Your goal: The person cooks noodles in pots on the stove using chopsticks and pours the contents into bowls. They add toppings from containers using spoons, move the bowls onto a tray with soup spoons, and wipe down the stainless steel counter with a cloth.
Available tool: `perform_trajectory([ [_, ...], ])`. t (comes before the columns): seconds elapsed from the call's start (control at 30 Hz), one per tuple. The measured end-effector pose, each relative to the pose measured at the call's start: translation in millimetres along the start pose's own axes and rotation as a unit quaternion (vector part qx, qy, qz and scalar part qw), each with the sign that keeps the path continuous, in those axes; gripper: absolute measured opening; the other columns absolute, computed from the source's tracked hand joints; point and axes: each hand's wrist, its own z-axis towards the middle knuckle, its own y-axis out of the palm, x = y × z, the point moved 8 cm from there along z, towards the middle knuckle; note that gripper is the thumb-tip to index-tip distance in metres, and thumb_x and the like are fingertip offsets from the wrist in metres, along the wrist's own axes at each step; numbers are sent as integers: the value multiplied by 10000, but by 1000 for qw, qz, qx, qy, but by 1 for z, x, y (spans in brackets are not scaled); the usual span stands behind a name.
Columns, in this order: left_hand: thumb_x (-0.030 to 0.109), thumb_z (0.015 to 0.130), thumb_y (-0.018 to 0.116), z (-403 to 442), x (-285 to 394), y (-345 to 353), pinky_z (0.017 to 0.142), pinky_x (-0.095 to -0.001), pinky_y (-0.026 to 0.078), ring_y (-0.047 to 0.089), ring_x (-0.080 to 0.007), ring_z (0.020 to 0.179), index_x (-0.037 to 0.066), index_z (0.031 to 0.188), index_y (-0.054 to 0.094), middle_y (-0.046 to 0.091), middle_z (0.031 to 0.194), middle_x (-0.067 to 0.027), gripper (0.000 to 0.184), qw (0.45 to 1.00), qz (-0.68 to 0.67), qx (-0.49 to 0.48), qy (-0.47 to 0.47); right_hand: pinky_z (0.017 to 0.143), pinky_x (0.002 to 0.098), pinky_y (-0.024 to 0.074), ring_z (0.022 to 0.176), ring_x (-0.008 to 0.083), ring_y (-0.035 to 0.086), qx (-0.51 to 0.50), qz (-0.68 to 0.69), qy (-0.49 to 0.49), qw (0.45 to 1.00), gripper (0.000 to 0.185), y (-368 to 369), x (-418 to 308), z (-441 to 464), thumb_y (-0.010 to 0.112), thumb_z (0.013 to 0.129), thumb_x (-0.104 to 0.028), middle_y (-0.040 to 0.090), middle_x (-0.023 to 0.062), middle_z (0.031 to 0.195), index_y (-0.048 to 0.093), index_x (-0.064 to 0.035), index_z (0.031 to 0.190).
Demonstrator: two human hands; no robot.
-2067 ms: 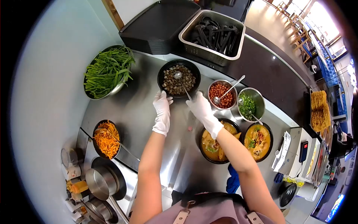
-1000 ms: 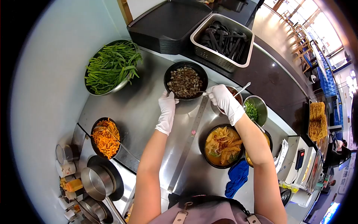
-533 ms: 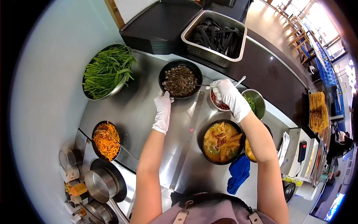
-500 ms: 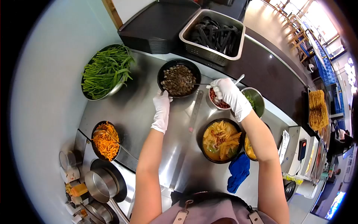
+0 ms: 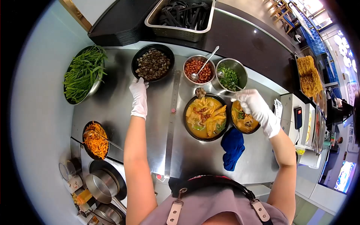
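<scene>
My left hand point(image 5: 139, 96), in a white glove, grips the near rim of a black bowl point(image 5: 134, 71) holding small dark-brown pieces point(image 5: 153, 64) that look like snail meat. My gloved right hand point(image 5: 255, 107) is closed on the handle of a spoon. The spoon's loaded end point(image 5: 200, 92), heaped with the brown pieces, hangs over the top rim of a soup bowl point(image 5: 186, 129). Noodle-like strips, peanuts and fried yellow pieces point(image 5: 215, 123) lie in its orange broth. A second soup bowl point(image 5: 245, 119) sits right beneath my right hand, with brown pieces in it.
Behind the soup bowls stand a steel pot of peanuts point(image 5: 198, 71) with a spoon and a pot of chopped greens point(image 5: 228, 78). Leafy greens point(image 5: 83, 75) and orange shreds point(image 5: 96, 140) are at the left. A blue cloth point(image 5: 233, 148) lies in front.
My right hand has swung right and nearer, carrying the spoon from the brown pieces to above the soup bowl. My left hand stays on the black bowl's rim. The view has shifted.
</scene>
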Motion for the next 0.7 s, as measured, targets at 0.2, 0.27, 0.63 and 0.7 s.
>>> perform_trajectory([
  [0.2,69,929,574,-5,4,1,502,-260,509,601,-127,580,-39,1142,590,640,872,-57,240,1000,-7,2,-5,533,245,432,560,81,475,82,-159,-224,958,159,9,42,-29,567,932,-69,598,40,656,678,20,1003],
  [0.27,79,932,575,0,1,0,522,-266,521,611,-136,600,-19,1166,582,640,894,-58,254,1000,5,-4,-9,519,311,477,531,211,583,147,-298,-352,875,149,26,35,-52,585,882,-32,594,127,641,663,18,999],
  [0.63,66,928,578,-15,14,2,460,-249,501,603,-141,555,-64,1120,560,628,845,-71,233,1000,-4,-2,10,594,394,529,667,340,659,183,-330,-439,815,174,74,-55,8,616,856,-78,654,196,764,662,-37,1019],
  [0.7,71,939,568,-10,9,3,453,-258,505,599,-146,529,-50,1093,574,631,831,-77,196,1000,-10,-11,1,602,412,531,665,347,656,178,-329,-453,809,167,105,-72,41,604,864,-114,654,190,749,663,-47,1005],
])
